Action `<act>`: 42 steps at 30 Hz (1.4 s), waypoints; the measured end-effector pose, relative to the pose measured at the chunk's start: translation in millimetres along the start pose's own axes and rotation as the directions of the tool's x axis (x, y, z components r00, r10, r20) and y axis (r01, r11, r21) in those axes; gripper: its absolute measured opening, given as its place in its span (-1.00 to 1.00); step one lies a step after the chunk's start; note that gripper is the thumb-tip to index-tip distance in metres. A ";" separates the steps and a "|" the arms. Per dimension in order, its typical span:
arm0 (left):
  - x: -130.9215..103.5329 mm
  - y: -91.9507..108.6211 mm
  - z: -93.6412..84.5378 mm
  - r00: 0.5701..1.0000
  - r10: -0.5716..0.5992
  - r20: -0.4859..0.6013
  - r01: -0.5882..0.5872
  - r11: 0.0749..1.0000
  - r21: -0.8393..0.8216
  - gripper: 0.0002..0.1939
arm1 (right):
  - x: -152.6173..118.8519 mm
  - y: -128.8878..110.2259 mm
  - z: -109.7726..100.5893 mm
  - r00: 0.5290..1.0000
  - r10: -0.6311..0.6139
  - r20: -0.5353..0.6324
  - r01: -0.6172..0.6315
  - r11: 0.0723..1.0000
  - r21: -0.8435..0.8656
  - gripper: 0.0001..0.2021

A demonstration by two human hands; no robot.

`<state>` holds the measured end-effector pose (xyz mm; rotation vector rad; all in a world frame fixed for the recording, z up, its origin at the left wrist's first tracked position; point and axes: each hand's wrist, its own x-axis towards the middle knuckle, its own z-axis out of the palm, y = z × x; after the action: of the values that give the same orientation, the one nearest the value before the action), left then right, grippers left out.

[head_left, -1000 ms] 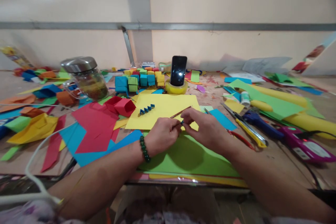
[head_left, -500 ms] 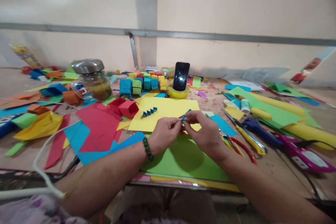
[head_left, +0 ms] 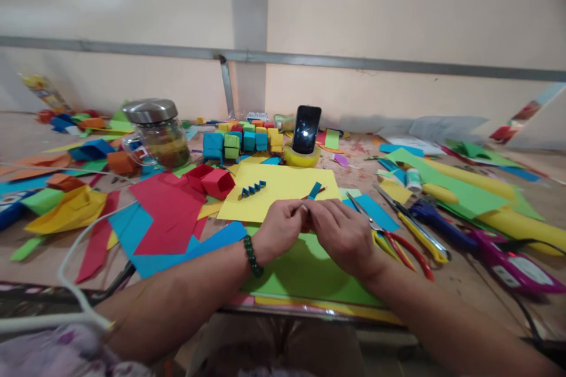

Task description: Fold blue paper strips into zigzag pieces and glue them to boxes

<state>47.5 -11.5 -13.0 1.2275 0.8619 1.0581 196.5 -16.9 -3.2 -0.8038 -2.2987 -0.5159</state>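
My left hand (head_left: 279, 225), with a green bead bracelet (head_left: 253, 256) at its wrist, is closed, thumb and fingers pinched together. Meeting it at the fingertips, my right hand (head_left: 342, 232) is closed too, its fingers curled over. A narrow blue paper strip (head_left: 315, 190) sticks up from between them; its lower part is hidden by the fingers. Just beyond lies a yellow sheet (head_left: 287, 179) bearing a zigzag-folded blue strip (head_left: 253, 189). Below both hands is a green sheet (head_left: 313, 277).
Right of my hands lie red-handled scissors (head_left: 404, 250), a yellow cutter (head_left: 424, 241) and a magenta-and-blue glue gun (head_left: 504, 259). A phone (head_left: 306, 129) stands in a yellow tape roll (head_left: 301, 157). Folded paper cubes (head_left: 213, 146), a lidded glass jar (head_left: 161, 144) and red paper (head_left: 165, 212) are leftward.
My right hand's fingers have curled down over the left fingertips. The blue strip, earlier pinched between both hands' fingertips, now stands up with more of it showing.
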 end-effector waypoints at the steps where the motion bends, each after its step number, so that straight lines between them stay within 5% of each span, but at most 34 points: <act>1: -0.1 0.6 0.4 1.000 -0.011 -0.002 0.010 1.000 -0.023 -0.72 | -0.2 0.4 -0.5 1.000 0.002 -0.007 -0.002 1.000 0.004 -0.69; 9: 1.8 7.0 -2.1 0.997 -0.077 -0.009 0.076 0.993 -0.093 -0.73 | -3.6 6.4 0.8 0.999 0.005 -0.043 -0.002 0.997 0.071 -0.71; 16: 1.4 8.0 -2.6 0.999 0.042 0.029 -0.040 0.998 -0.051 -0.71 | 5.0 10.0 4.7 0.922 0.376 -0.094 -0.313 0.866 0.390 -0.81; 27: 1.0 5.9 -2.7 0.997 0.078 0.026 -0.078 0.997 0.006 -0.68 | 3.1 16.1 3.2 0.987 0.117 -0.111 -0.069 0.927 0.369 -0.78; 34: 0.5 1.6 -3.1 0.991 0.131 0.022 -0.132 0.989 0.060 -0.68 | 5.6 15.3 5.9 0.939 0.326 -0.106 -0.245 0.855 0.458 -0.86; 42: -4.2 11.8 -1.5 0.995 0.087 0.041 -0.088 0.996 0.012 -0.76 | 1.7 20.2 -0.3 0.985 -0.055 -0.164 0.092 0.970 0.224 -0.72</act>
<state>42.9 -14.8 -1.7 1.3037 0.7918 1.0956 208.9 -1.5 1.2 -0.5461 -2.1981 -0.3228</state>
